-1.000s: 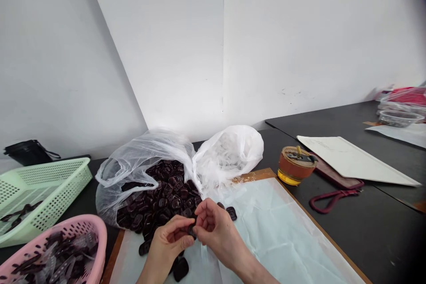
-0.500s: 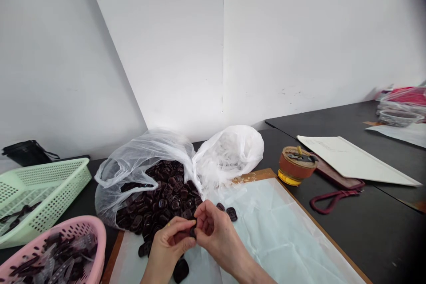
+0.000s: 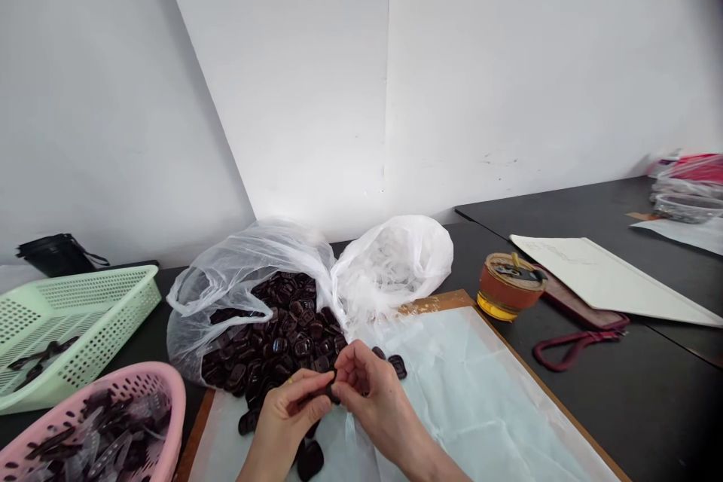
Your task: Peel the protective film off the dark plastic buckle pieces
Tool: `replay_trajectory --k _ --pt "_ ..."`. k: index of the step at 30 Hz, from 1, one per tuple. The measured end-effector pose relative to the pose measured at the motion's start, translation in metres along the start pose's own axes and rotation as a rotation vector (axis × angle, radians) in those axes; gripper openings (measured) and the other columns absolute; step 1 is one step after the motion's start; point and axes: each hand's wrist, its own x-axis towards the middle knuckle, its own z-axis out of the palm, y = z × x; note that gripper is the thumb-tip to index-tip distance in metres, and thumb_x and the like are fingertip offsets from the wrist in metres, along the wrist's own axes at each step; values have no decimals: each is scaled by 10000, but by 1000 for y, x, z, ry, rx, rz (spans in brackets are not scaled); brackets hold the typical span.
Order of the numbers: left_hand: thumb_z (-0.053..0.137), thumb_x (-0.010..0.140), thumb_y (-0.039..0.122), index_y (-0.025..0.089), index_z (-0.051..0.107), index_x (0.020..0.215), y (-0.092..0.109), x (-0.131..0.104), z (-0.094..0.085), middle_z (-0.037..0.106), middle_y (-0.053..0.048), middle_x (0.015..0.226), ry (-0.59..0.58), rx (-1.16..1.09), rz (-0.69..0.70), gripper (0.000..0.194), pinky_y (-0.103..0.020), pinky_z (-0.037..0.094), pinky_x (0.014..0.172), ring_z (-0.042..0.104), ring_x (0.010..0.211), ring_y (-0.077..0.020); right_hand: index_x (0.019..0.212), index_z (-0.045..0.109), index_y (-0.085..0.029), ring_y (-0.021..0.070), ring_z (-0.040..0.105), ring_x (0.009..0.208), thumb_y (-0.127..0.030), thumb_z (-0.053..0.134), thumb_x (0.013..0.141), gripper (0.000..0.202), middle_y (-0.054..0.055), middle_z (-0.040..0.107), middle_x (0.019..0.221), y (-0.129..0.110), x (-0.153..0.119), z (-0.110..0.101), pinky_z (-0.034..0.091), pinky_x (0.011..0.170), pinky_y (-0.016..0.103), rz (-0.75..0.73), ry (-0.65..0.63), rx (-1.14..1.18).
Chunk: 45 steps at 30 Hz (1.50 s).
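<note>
My left hand and my right hand meet at the front middle, fingers pinched together. Between their fingertips is a small dark plastic piece, mostly hidden by the fingers. Behind my left hand, a heap of glossy dark brown plastic pieces spills out of a clear plastic bag. Single pieces lie apart from the heap: one dark piece below my hands and another beyond my right hand. Under everything is a pale sheet on a brown board.
A white bag of clear bits stands behind. At left are a green basket and a pink basket with dark and clear strips. A brown-and-yellow jar, a wine-red phone case with strap and a white notepad lie at right.
The view has shifted slightly, so the surroundings sit a little further right. Both hands stay pinched together on the small dark piece, with only slight finger movement.
</note>
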Motion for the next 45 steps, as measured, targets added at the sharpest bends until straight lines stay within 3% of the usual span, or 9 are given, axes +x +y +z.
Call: replay_trajectory --k 9,14,18,26,29,32,37,41,45 --pt "805 721 383 216 772 930 18 -4 7 701 -32 837 89 -151 -115 269 -294 537 784 629 840 -209 823 577 -215 144 565 656 -55 608 777 169 -22 608 724 -4 -1 -2 437 594 249 -36 -9 -94" --pt "813 713 381 225 649 866 25 -5 11 605 27 732 126 -268 -92 273 -234 477 677 545 717 -150 1074 659 -229 237 582 997 -97 823 665 460 67 642 1115 -11 -5 -6 485 832 328 -333 -108 -365" --pt "776 761 369 217 593 812 25 -4 8 552 39 709 90 -257 -72 244 -223 445 640 499 682 -136 963 708 -209 218 593 869 -23 739 737 295 47 693 896 -3 -4 -2 492 757 314 -433 -64 -470" --pt "676 856 248 233 489 768 24 -3 -8 547 37 803 138 -362 -78 207 -306 498 792 530 775 -149 941 715 -178 235 579 821 -9 767 668 325 64 677 836 1 0 -5 485 698 322 -456 40 -540" --pt "657 871 288 228 562 854 20 -2 -9 559 24 823 96 -303 -66 113 -303 505 779 549 784 -153 942 718 -177 231 578 818 -10 758 670 321 64 674 837 2 -1 -6 482 692 317 -455 38 -538" --pt "639 863 452 212 594 972 12 -2 -7 587 7 781 -23 -229 -68 267 -251 476 580 542 668 -146 948 719 -171 227 581 813 0 727 682 316 65 671 832 4 -2 -3 481 691 313 -459 31 -541" --pt "623 859 521 175 586 788 3 -3 0 465 77 506 -142 -5 -190 355 -177 233 404 349 421 -59 995 727 -201 217 599 811 -117 770 731 280 50 676 830 3 -3 -1 483 709 304 -444 -86 -536" --pt "692 829 444 166 576 705 28 -6 -16 577 31 566 164 -393 -194 326 -150 316 381 461 448 -69 1019 717 -217 181 633 811 -176 703 829 195 43 691 908 -11 2 -28 485 706 266 -276 -110 -458" --pt "836 710 205 179 550 741 71 -13 -52 567 81 629 379 -1087 236 288 -96 453 455 510 488 -35 900 730 -243 177 614 899 81 467 781 434 19 679 907 -27 5 -59 443 695 242 -238 -224 -641"
